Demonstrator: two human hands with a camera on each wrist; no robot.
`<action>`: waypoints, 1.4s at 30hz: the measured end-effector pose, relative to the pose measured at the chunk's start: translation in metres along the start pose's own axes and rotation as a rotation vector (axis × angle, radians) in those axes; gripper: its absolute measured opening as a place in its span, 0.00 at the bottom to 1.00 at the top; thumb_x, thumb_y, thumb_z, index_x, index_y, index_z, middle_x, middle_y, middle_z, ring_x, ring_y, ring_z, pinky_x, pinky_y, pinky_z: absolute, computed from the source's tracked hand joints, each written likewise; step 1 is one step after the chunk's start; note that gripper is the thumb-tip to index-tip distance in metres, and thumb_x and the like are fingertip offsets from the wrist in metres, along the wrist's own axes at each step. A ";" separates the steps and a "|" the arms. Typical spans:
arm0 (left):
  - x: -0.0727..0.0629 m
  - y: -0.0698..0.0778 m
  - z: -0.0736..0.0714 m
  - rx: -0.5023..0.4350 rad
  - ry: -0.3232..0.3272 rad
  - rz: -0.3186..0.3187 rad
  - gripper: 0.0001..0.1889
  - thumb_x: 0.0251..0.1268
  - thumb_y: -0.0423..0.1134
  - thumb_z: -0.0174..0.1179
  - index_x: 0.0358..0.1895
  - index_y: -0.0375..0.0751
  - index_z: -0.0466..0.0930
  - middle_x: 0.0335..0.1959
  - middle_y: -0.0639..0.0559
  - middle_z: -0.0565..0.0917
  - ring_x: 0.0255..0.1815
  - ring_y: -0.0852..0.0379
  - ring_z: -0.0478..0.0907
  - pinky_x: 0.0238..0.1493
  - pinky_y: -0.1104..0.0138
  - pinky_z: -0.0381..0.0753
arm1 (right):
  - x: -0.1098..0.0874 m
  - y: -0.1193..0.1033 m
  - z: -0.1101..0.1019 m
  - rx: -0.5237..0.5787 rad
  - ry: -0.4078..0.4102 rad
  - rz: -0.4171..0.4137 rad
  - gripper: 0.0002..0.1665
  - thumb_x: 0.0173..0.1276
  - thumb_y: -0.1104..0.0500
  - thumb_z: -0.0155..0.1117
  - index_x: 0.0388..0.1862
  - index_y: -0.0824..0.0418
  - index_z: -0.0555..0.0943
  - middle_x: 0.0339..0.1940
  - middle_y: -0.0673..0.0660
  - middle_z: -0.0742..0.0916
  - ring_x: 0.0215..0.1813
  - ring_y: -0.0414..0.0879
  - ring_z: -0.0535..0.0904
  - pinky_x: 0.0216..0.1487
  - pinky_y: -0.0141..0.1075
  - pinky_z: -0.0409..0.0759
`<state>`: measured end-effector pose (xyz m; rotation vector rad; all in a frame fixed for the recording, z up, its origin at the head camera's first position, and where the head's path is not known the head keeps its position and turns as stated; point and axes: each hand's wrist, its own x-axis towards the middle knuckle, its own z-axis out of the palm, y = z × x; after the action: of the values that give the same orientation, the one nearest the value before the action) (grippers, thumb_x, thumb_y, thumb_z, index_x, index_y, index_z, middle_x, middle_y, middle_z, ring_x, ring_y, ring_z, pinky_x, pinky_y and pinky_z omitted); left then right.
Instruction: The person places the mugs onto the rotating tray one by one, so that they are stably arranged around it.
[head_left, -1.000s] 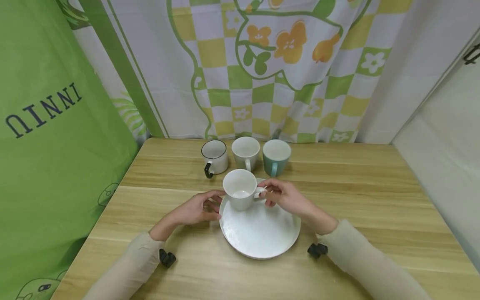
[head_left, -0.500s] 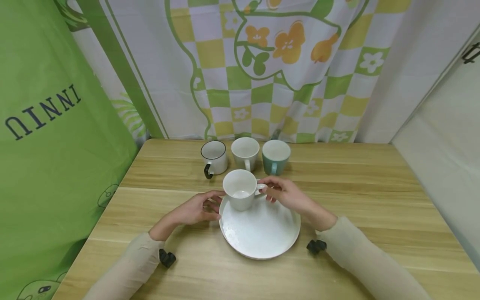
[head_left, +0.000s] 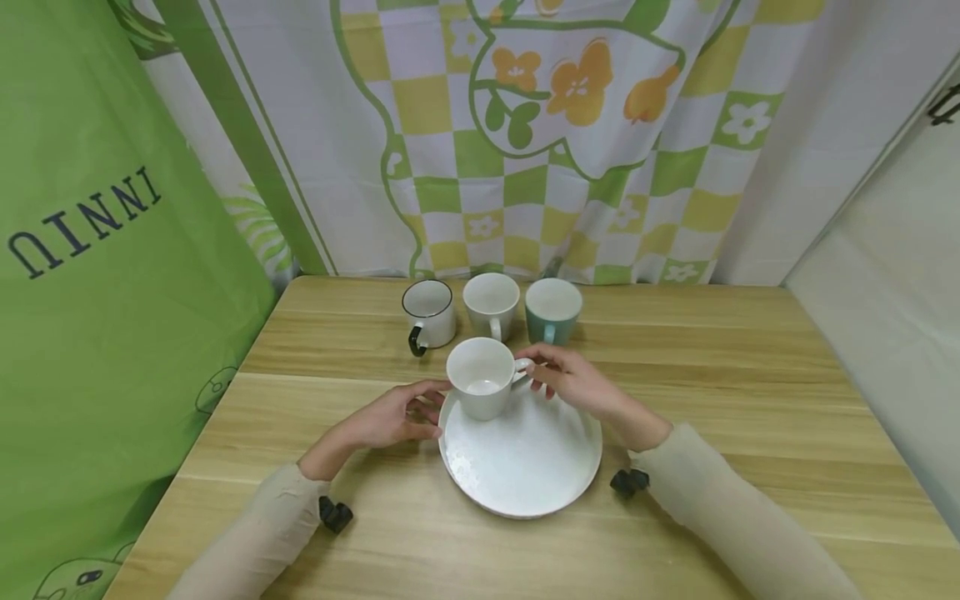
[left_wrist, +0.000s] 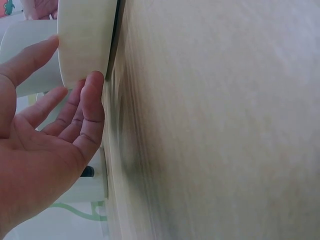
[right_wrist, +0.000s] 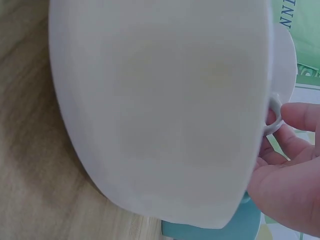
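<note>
A white cup (head_left: 480,380) stands upright on the far left part of a round white plate (head_left: 525,467). My right hand (head_left: 581,385) pinches the cup's handle (right_wrist: 272,116) between thumb and fingers, as the right wrist view shows. At the plate's left side is my left hand (head_left: 390,417), its fingers loosely bent and spread, the fingertips touching the plate's side wall (left_wrist: 85,45). In the left wrist view its thumb tip reaches up near the cup. Nothing is gripped in the left hand.
Behind the plate stand a white mug with a black rim and handle (head_left: 431,321), another white cup (head_left: 491,307) and a teal cup (head_left: 553,317), in a row. They share the wooden table (head_left: 712,375). A patterned curtain (head_left: 525,192) hangs behind.
My right hand has shifted slightly away from me, and the held handle has swung from pointing right to pointing a little toward the back right. The left hand has stayed in place.
</note>
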<state>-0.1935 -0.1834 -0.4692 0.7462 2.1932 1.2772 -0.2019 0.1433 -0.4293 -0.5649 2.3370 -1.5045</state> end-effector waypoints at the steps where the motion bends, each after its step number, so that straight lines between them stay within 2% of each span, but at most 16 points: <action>1: 0.000 0.000 0.000 0.003 0.000 0.001 0.36 0.64 0.33 0.68 0.74 0.38 0.63 0.60 0.35 0.77 0.53 0.46 0.83 0.50 0.67 0.84 | 0.000 0.000 0.000 -0.001 -0.001 -0.001 0.19 0.77 0.62 0.53 0.63 0.64 0.76 0.46 0.72 0.82 0.41 0.59 0.80 0.35 0.41 0.81; 6: 0.001 0.000 0.000 0.017 0.002 0.004 0.36 0.64 0.33 0.68 0.74 0.39 0.63 0.60 0.36 0.77 0.53 0.46 0.83 0.51 0.65 0.84 | -0.001 0.000 -0.001 0.010 0.004 0.005 0.19 0.77 0.61 0.53 0.64 0.64 0.76 0.48 0.72 0.82 0.40 0.54 0.80 0.34 0.39 0.80; 16: -0.002 -0.001 0.001 0.041 0.009 0.013 0.37 0.62 0.34 0.69 0.74 0.39 0.63 0.58 0.37 0.78 0.52 0.48 0.83 0.52 0.65 0.84 | -0.005 0.004 -0.005 0.041 0.045 0.020 0.20 0.77 0.61 0.54 0.65 0.65 0.75 0.54 0.68 0.82 0.41 0.49 0.81 0.37 0.40 0.81; 21: -0.002 -0.002 0.001 0.045 0.012 0.011 0.38 0.61 0.35 0.70 0.74 0.39 0.63 0.58 0.36 0.78 0.52 0.48 0.83 0.51 0.64 0.83 | -0.007 0.003 -0.011 0.030 0.062 0.026 0.19 0.78 0.59 0.54 0.64 0.62 0.75 0.58 0.64 0.83 0.42 0.49 0.81 0.39 0.41 0.82; 29: -0.002 0.002 0.000 0.038 0.011 0.005 0.38 0.62 0.36 0.70 0.74 0.39 0.63 0.59 0.36 0.78 0.54 0.47 0.82 0.54 0.61 0.83 | -0.012 0.003 -0.022 0.068 0.088 0.071 0.21 0.78 0.57 0.53 0.66 0.63 0.73 0.61 0.65 0.82 0.43 0.51 0.81 0.41 0.40 0.81; 37: -0.001 0.001 0.000 0.035 0.009 -0.003 0.38 0.61 0.36 0.70 0.74 0.40 0.63 0.60 0.37 0.78 0.54 0.47 0.82 0.53 0.62 0.83 | -0.015 0.005 -0.030 0.099 0.115 0.091 0.23 0.77 0.54 0.55 0.66 0.62 0.72 0.61 0.67 0.81 0.46 0.53 0.79 0.41 0.36 0.79; 42: -0.002 0.000 0.000 0.027 0.005 -0.006 0.38 0.61 0.36 0.70 0.74 0.40 0.63 0.60 0.37 0.78 0.54 0.47 0.82 0.52 0.62 0.83 | -0.015 0.007 -0.034 0.123 0.132 0.098 0.22 0.77 0.54 0.56 0.65 0.60 0.73 0.56 0.63 0.83 0.45 0.50 0.79 0.43 0.38 0.79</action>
<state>-0.1922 -0.1845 -0.4687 0.7470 2.2194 1.2506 -0.2053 0.1802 -0.4218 -0.3249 2.3105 -1.6707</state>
